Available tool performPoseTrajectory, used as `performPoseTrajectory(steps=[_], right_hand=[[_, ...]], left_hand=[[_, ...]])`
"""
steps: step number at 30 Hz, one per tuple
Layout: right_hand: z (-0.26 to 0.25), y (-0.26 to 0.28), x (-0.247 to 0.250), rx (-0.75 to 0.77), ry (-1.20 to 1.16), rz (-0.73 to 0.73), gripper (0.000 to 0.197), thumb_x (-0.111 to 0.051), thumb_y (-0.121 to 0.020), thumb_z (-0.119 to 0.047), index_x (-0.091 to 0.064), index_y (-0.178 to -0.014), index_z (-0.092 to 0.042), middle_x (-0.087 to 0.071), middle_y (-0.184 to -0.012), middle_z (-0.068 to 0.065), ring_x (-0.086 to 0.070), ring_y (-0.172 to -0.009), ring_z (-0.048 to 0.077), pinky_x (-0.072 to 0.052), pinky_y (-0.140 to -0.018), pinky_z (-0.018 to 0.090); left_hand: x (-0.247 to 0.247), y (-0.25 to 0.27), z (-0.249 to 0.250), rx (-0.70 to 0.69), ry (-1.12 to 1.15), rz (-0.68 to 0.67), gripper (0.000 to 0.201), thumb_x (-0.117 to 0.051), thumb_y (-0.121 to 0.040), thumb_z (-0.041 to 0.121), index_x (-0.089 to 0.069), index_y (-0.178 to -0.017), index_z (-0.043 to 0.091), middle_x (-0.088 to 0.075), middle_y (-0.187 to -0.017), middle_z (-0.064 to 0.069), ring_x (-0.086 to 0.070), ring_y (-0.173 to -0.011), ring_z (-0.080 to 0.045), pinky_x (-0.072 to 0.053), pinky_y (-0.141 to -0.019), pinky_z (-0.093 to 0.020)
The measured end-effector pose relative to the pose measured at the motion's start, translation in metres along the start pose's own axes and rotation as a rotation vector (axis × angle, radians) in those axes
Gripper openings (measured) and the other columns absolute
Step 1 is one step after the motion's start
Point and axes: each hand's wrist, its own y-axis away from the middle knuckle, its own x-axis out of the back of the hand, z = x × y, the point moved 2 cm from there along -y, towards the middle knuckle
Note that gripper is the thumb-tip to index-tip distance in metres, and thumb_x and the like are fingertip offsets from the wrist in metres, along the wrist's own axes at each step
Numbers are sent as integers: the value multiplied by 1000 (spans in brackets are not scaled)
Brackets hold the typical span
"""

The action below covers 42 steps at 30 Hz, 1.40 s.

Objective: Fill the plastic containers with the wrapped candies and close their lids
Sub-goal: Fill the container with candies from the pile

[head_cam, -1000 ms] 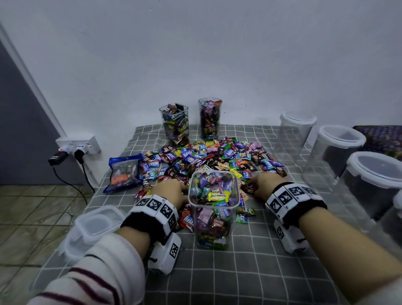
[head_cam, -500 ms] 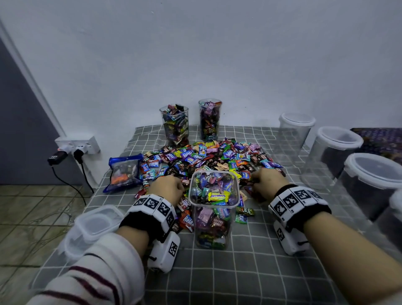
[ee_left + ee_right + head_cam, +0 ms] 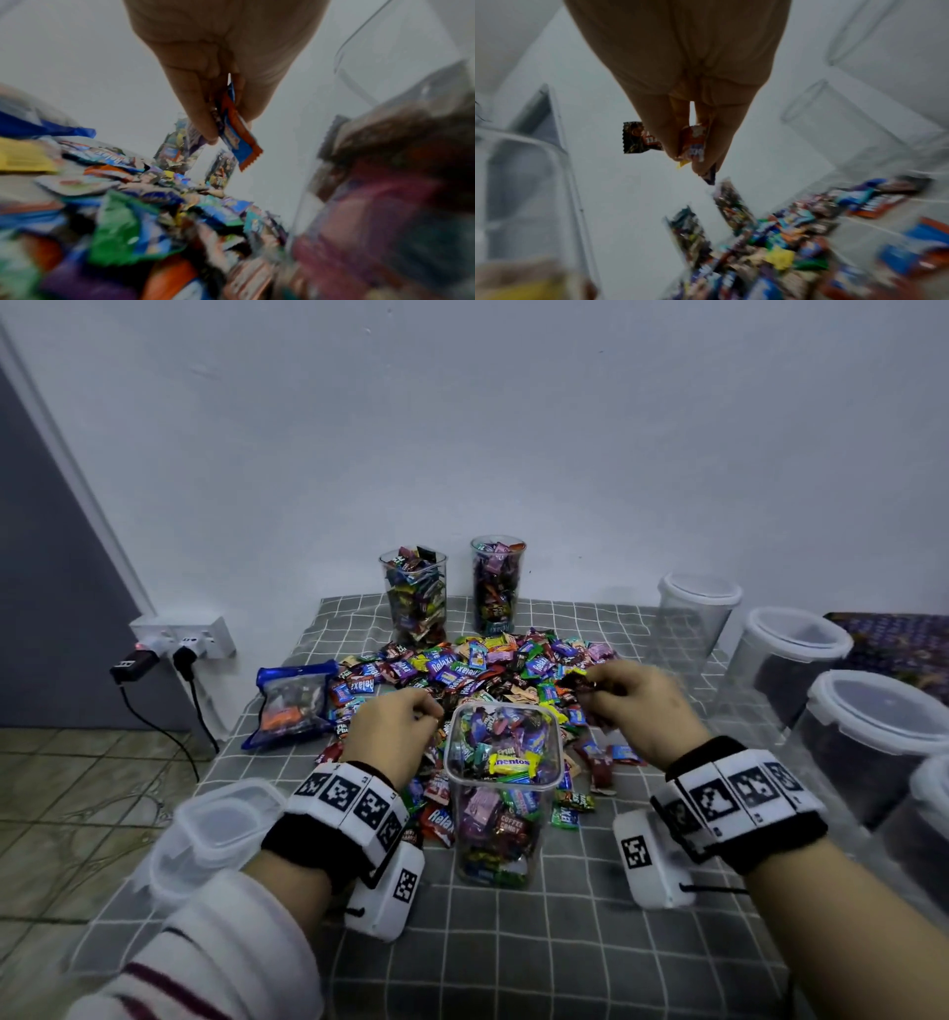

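A clear square container (image 3: 500,793), nearly full of wrapped candies, stands open between my hands. Behind it a loose pile of wrapped candies (image 3: 477,670) covers the checked cloth. My left hand (image 3: 398,729) is raised just left of the container's rim and pinches an orange-and-blue candy (image 3: 237,132). My right hand (image 3: 624,698) hovers at the container's right rear corner, gripping a few candies (image 3: 693,142), one of them a dark brown wrapper (image 3: 636,138).
Two filled clear containers (image 3: 415,593) (image 3: 497,582) stand at the back by the wall. Empty lidded tubs (image 3: 698,613) (image 3: 791,654) (image 3: 883,737) line the right edge. A lid (image 3: 215,829) lies at the left table edge, a blue bag (image 3: 292,703) beyond it.
Both hands have lifted off the candy pile with candies in their fingers and now hang at the height of the container's rim.
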Motion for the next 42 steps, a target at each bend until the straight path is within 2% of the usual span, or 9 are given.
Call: performPoseTrajectory(steps=[5,9,14,19,23,28,33,38,42], right_hand=[[-55,21,4,172,-266,-53,9,-63,-73,-18,-69,-75,-24,-63,-64,13,-54,-61,19,-47,-63,41],[-70,30,-4,195,-406,-143,11,-64,-73,-13,-68,-82,-17,-62,-71,14,-55,-64,19,-46,-59,25],[-72,38,-19,300,-172,-113,14,-65,-75,-6,-69,-84,-16,-66,-87,6,-60,-78,19,-51,-75,40],[-80,46,-24,428,-14,-112,20,-63,-75,4,-72,-86,-8,-67,-96,7,-57,-87,11,-44,-80,20],[-83,50,-26,473,19,-107,19,-60,-75,-8,-70,-91,-10,-66,-92,3,-56,-84,10,-47,-75,26],[-82,56,-24,403,-17,-138,28,-63,-83,-13,-61,-110,-20,-63,-104,-10,-61,-98,8,-52,-78,30],[-70,64,-20,356,-282,63,25,-63,-75,-31,-57,-100,-34,-63,-103,-12,-60,-99,3,-51,-85,25],[-47,65,-33,172,-346,-189,77,-74,-50,-53,-38,-118,-46,-47,-128,-22,-44,-120,-10,-36,-103,19],[-39,66,-40,75,-380,-297,92,-79,-44,-49,-32,-123,-43,-48,-129,-17,-49,-120,-2,-40,-105,27]], left_hand=[[15,5,16,-43,209,79,20,-59,-84,6,-66,-76,23,-65,-73,6,-50,-46,-8,-38,-50,-26],[25,4,23,-62,356,116,32,-61,-84,5,-63,-69,32,-65,-70,6,-61,-62,-19,-47,-58,-32],[37,9,32,-91,421,197,33,-63,-81,4,-63,-67,34,-66,-70,8,-63,-69,-18,-52,-68,-36],[46,13,39,-132,469,226,34,-64,-81,3,-63,-67,34,-64,-69,15,-58,-64,-6,-50,-65,-28],[50,16,45,-167,519,228,31,-64,-82,3,-65,-70,32,-66,-72,13,-59,-67,-9,-51,-65,-30],[54,18,55,-217,558,227,27,-64,-82,4,-66,-72,29,-67,-78,12,-62,-74,-7,-53,-70,-29],[51,23,59,-238,586,194,30,-65,-81,4,-66,-70,32,-67,-73,15,-63,-72,-5,-55,-70,-34],[41,27,66,-274,567,117,32,-64,-80,2,-66,-69,31,-69,-76,5,-62,-70,-9,-52,-70,-34],[28,30,65,-274,585,42,25,-65,-77,11,-69,-69,34,-70,-78,11,-65,-77,-11,-55,-76,-40]])
